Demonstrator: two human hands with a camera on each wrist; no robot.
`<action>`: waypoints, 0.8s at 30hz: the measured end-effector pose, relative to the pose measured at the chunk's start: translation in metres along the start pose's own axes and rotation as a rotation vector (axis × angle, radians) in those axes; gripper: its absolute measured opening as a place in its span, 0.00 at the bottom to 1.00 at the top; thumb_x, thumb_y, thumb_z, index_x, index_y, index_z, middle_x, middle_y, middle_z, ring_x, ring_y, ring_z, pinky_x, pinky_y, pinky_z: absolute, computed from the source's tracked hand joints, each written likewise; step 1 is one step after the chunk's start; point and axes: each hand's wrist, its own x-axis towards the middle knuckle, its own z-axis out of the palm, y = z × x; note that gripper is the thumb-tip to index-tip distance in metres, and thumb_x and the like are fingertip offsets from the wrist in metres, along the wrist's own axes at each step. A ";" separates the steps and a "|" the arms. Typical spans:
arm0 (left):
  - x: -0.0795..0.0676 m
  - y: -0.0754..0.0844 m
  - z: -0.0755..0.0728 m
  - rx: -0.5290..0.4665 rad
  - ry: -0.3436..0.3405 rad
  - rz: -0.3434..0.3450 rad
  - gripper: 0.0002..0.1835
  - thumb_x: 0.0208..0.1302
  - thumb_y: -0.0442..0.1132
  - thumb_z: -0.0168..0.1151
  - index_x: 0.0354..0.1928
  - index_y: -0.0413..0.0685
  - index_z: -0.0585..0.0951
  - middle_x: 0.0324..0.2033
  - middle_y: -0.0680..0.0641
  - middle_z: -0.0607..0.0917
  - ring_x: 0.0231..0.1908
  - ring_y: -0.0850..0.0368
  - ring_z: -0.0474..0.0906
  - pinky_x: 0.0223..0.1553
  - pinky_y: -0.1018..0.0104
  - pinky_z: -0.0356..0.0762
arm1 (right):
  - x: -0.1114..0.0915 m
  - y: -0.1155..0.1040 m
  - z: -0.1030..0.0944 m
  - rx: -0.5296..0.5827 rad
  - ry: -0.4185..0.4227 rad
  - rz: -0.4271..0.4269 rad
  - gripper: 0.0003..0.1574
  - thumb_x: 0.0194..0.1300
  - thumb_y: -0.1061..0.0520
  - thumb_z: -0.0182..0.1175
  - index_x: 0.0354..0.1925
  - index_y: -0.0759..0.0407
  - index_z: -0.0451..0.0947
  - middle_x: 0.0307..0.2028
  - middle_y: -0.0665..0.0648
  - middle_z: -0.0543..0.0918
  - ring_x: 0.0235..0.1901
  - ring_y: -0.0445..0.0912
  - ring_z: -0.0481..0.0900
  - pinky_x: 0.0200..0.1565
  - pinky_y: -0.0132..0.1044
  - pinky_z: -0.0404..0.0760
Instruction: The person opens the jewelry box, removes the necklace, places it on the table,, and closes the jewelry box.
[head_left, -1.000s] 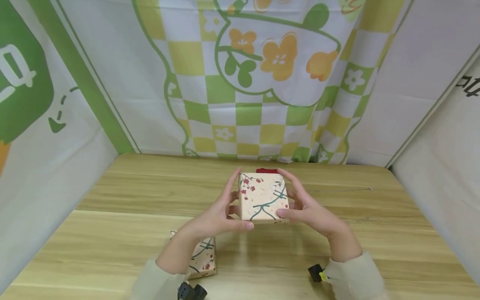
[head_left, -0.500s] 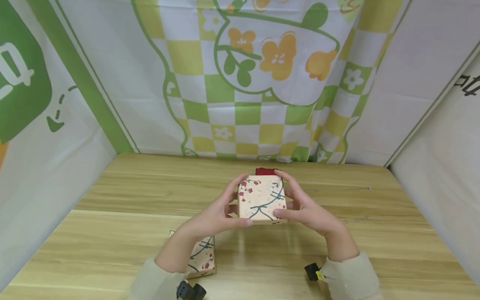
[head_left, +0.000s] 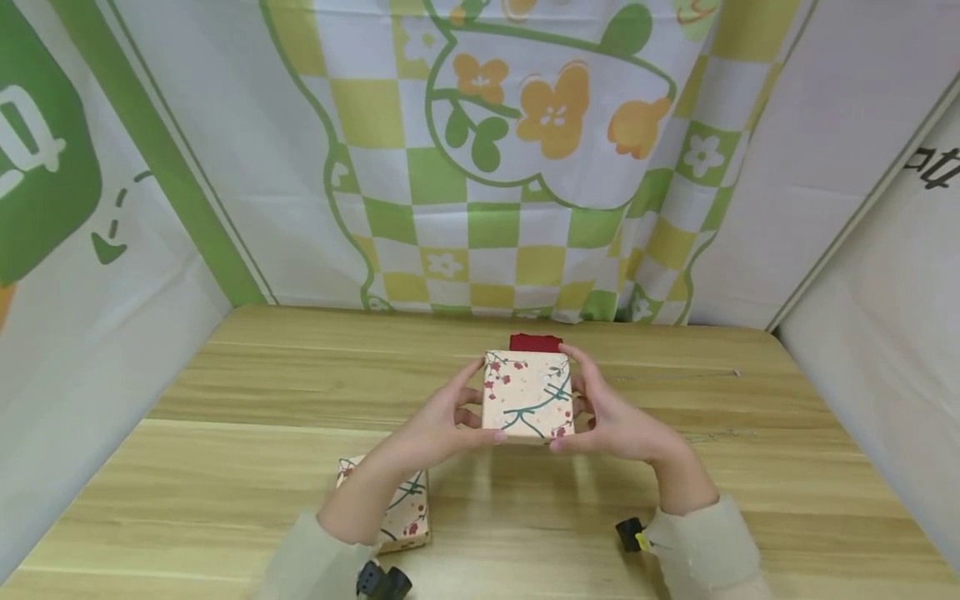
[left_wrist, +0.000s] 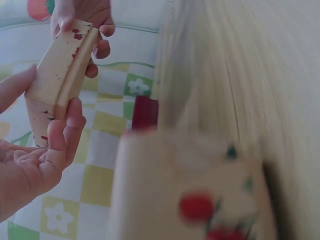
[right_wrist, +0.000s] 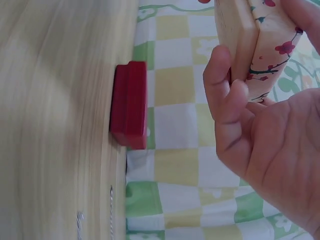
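A cream box with red blossoms and green branches [head_left: 528, 396] is raised above the table between both hands. My left hand [head_left: 431, 432] grips its left side, thumb at the near corner. My right hand [head_left: 628, 423] holds the opposite side, its thumb along the near edge and index finger at the far corner. A seam between lid and base shows on the box [left_wrist: 60, 67] in the left wrist view. Under my left forearm lies a second patterned box [head_left: 412, 508], partly hidden by the arm; it looms blurred in the left wrist view.
A small red box [right_wrist: 129, 105] stands at the table's back edge, beyond the held box. Two thin silvery chains lie on the right of the wooden table [head_left: 750, 500]. Behind hangs a checkered curtain [head_left: 495, 225], with white cloth walls at both sides.
The right thumb has slid from the box's top face down to its near edge. The held box has shifted slightly within the hands. More of the second box shows beside the left forearm.
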 end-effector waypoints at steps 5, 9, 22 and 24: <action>0.005 0.002 -0.003 0.111 -0.011 -0.055 0.48 0.56 0.47 0.65 0.72 0.61 0.46 0.54 0.43 0.75 0.53 0.50 0.74 0.52 0.54 0.73 | 0.002 0.001 -0.008 -0.195 0.012 0.044 0.72 0.45 0.53 0.73 0.70 0.39 0.31 0.45 0.61 0.71 0.40 0.51 0.75 0.40 0.42 0.78; 0.013 0.002 -0.004 0.163 -0.041 -0.101 0.46 0.58 0.46 0.63 0.72 0.60 0.47 0.52 0.44 0.77 0.53 0.50 0.73 0.54 0.51 0.70 | 0.006 0.003 -0.013 -0.264 -0.003 0.077 0.70 0.44 0.52 0.74 0.70 0.43 0.34 0.45 0.60 0.70 0.41 0.51 0.75 0.41 0.40 0.77; 0.035 -0.007 0.005 0.083 -0.199 -0.234 0.43 0.56 0.35 0.63 0.70 0.50 0.52 0.45 0.39 0.77 0.34 0.45 0.81 0.46 0.52 0.77 | 0.007 0.023 -0.013 -0.343 -0.076 0.187 0.68 0.41 0.47 0.75 0.67 0.63 0.41 0.41 0.57 0.72 0.40 0.47 0.72 0.43 0.37 0.74; 0.037 -0.008 0.007 0.084 -0.244 -0.210 0.37 0.56 0.31 0.62 0.67 0.50 0.58 0.43 0.41 0.78 0.33 0.46 0.81 0.42 0.52 0.78 | 0.006 0.025 -0.013 -0.339 -0.088 0.183 0.66 0.42 0.48 0.75 0.65 0.64 0.42 0.40 0.58 0.72 0.39 0.47 0.72 0.42 0.35 0.74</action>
